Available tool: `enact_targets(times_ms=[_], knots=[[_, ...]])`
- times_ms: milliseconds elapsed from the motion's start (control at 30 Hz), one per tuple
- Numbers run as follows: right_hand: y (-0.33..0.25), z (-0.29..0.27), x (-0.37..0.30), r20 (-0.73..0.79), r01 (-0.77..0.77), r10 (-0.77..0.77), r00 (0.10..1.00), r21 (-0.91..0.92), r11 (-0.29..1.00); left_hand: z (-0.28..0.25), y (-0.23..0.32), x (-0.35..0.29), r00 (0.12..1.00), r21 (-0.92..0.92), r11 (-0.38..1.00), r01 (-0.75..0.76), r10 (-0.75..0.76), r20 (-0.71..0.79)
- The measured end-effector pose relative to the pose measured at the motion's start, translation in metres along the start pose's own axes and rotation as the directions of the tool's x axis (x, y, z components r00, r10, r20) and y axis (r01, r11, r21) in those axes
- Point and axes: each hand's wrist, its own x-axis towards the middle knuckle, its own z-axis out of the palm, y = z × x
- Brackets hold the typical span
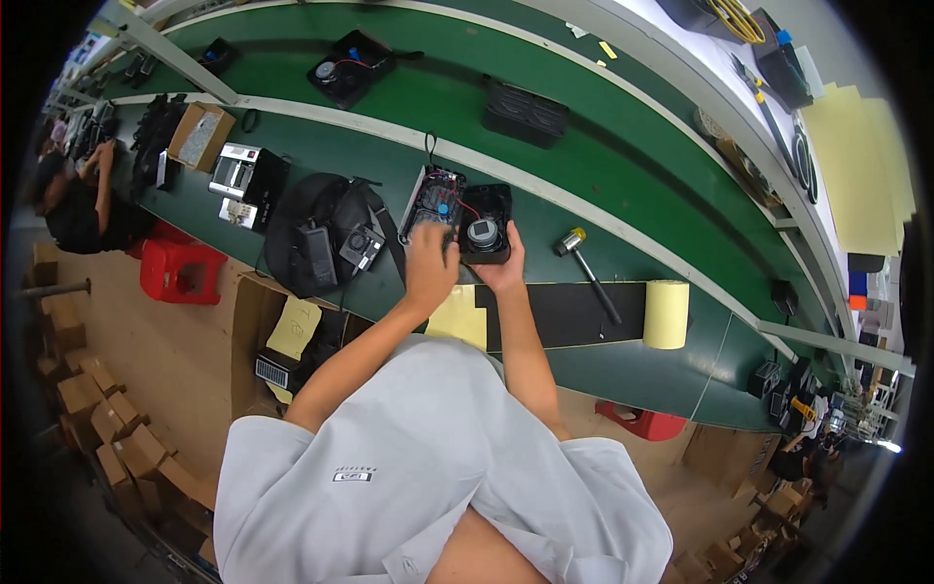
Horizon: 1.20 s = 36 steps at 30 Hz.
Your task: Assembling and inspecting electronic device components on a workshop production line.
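An opened black device casing lies in front of me in two halves joined by a red wire. The right half, a speaker casing [489, 251], carries a round silver-rimmed speaker, and my right hand [505, 267] grips its near right edge. Over the near end of the left half, a casing half with wiring [444, 187] and a blue round part, is my left hand [432, 263]; its fingers are blurred, so what they hold does not show. A black mat [564, 313] and a yellow sheet [457, 318] lie close below.
To the right are a hammer [589, 275] and a yellow roll [666, 314]. Leftward sit a black bag [292, 255], small black devices and a silver-black machine [239, 180]. A green belt [428, 88] runs behind a pale rail. Another person [78, 200] works far left.
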Motion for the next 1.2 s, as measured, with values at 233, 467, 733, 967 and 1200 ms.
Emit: enact_targets(times_ms=[233,467,733,967,1200], knots=[[-0.005,0.04,-0.01,-0.12,0.127,-0.155,0.981,-0.211,0.969,-0.021,-0.026,0.015,0.921,-0.115,0.914,0.389,-0.383,0.072],[0.01,0.056,-0.004,-0.105,0.13,-0.183,0.977,-0.387,0.913,-0.009,-0.027,0.043,0.997,0.29,0.953,-0.082,0.08,0.02],[0.009,0.062,-0.005,-0.122,0.146,-0.283,0.951,-0.63,0.763,0.019,-0.051,0.067,0.987,0.269,0.952,-0.145,0.122,0.1],[0.007,0.076,0.015,-0.067,0.14,-0.538,0.84,-0.932,0.335,0.017,-0.054,0.064,0.991,0.318,0.943,-0.099,0.064,0.119],[0.002,0.077,0.038,0.088,0.021,-0.554,0.828,-0.992,-0.126,0.006,-0.063,0.066,0.993,0.168,0.984,-0.059,0.076,-0.095]])
